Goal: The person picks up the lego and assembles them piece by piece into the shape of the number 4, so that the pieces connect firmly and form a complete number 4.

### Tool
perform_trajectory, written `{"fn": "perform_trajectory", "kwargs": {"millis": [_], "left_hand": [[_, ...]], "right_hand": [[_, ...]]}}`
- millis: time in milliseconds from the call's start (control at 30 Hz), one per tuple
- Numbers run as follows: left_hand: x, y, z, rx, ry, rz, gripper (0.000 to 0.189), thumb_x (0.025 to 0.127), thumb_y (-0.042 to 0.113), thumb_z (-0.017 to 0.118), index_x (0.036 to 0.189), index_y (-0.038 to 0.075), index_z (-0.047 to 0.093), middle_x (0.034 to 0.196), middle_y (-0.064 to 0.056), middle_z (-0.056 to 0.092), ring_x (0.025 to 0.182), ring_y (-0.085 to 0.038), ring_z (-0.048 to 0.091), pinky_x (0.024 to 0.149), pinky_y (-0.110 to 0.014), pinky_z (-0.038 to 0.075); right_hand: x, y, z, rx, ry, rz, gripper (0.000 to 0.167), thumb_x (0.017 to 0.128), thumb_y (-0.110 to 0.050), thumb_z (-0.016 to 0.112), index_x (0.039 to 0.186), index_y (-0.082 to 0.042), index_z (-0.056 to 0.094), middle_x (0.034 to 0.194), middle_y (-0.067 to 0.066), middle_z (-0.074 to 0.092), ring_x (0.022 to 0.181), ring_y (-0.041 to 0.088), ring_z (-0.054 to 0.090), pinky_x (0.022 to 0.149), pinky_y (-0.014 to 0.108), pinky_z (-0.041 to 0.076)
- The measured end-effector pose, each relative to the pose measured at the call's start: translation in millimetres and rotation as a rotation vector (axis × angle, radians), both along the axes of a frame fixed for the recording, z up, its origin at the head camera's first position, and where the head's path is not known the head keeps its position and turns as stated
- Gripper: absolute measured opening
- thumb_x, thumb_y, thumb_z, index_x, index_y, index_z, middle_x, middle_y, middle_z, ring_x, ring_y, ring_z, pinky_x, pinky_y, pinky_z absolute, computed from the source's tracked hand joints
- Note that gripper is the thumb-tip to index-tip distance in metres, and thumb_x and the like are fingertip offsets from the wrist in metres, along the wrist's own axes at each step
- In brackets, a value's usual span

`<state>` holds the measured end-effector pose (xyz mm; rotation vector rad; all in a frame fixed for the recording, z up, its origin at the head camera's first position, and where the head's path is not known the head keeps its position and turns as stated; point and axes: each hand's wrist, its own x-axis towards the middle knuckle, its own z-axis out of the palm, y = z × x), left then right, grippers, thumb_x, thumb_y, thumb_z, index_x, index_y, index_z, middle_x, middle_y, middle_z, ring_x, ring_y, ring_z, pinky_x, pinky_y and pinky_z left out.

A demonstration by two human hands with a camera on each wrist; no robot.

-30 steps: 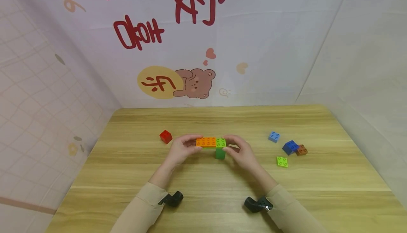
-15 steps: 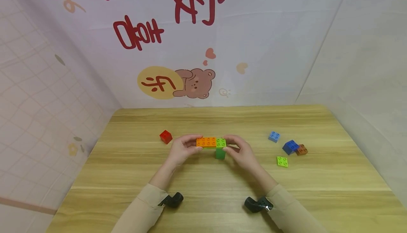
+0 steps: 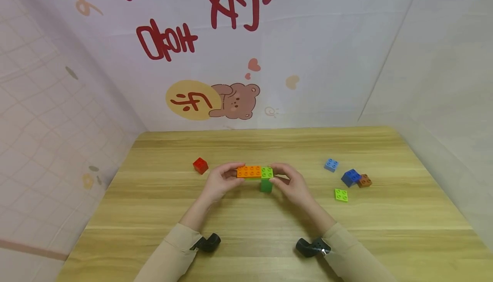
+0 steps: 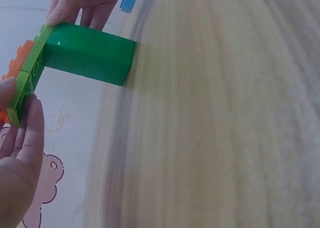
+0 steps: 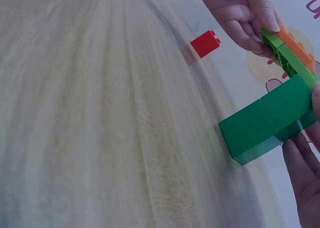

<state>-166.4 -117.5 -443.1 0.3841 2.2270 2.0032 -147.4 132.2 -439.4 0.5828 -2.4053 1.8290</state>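
Observation:
At the middle of the table, both hands hold one built piece of toy building bricks. Its upright column is two dark green bricks, stacked, the lower one at the tabletop. From the column's top, thin light green bricks reach out to the left like an arm. An orange brick lies over that arm, studs up. My left hand pinches the arm's free end between thumb and fingers. My right hand grips the top of the column, thumb in front and fingers behind.
A red brick sits left of the left hand. To the right lie a light blue brick, a dark blue brick against a brown brick, and a light green brick. A printed cloth hangs behind the wooden table.

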Motion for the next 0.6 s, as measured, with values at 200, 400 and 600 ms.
{"fn": "perform_trajectory", "kwargs": {"millis": [200, 400, 600], "left_hand": [[-1.6, 0.6, -1.5, -0.038, 0.019, 0.02, 0.046, 0.082, -0.007, 0.075, 0.127, -0.004, 0.064, 0.123, -0.019, 0.063, 0.1, -0.028, 0.062, 0.082, -0.022, 0.053], [-2.6, -1.4, -1.3, -0.055, 0.024, 0.013, 0.045, 0.083, -0.006, 0.076, 0.126, -0.003, 0.065, 0.122, -0.018, 0.063, 0.1, -0.027, 0.062, 0.084, -0.023, 0.053], [-5.1, -2.4, -2.1, -0.058, 0.022, -0.003, 0.044, 0.083, -0.003, 0.077, 0.126, -0.001, 0.066, 0.119, -0.017, 0.064, 0.1, -0.028, 0.063, 0.085, -0.023, 0.053]], "right_hand": [[-11.6, 7.3, -23.3, -0.022, -0.012, 0.035, 0.044, 0.09, 0.008, 0.066, 0.133, 0.008, 0.054, 0.125, 0.025, 0.059, 0.114, 0.041, 0.057, 0.094, 0.046, 0.051], [-14.4, 28.0, -38.3, -0.003, 0.021, 0.064, 0.051, 0.09, 0.002, 0.07, 0.137, 0.006, 0.051, 0.126, 0.024, 0.061, 0.117, 0.042, 0.057, 0.098, 0.052, 0.047], [-5.1, 60.7, -41.1, 0.073, 0.065, 0.022, 0.048, 0.09, 0.001, 0.07, 0.135, 0.005, 0.053, 0.124, 0.021, 0.063, 0.116, 0.039, 0.058, 0.098, 0.049, 0.047]]}}
